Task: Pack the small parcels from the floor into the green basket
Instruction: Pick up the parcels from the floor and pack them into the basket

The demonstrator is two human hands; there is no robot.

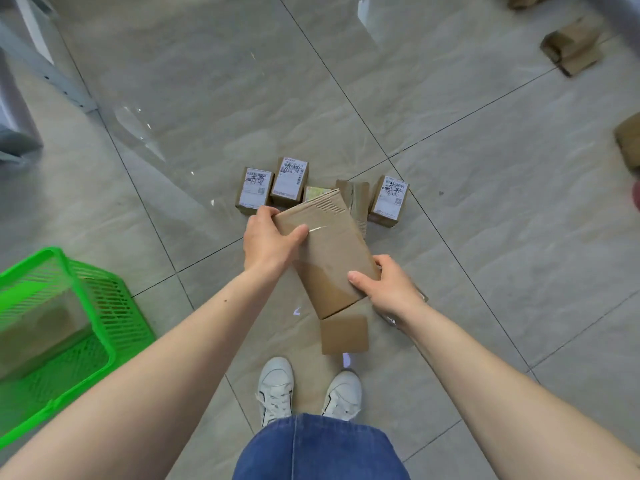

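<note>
Mid-task: left hand [268, 242] and right hand [389, 289], fingers clamped on opposite ends, hold a brown parcel [323, 258] above the floor; green basket [86, 306] at left holds some already, labelled parcels [289, 181] remain

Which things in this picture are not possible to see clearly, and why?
All in the head view:
- Held parcel: underside faces away; left hand and right hand cover its edges.
- Green basket: cut off by the left edge; contents blurred behind the mesh.
- Row of labelled parcels: print too small to read; the middle ones sit behind the held parcel.
- Brown parcel: cut off by the right edge.
</note>
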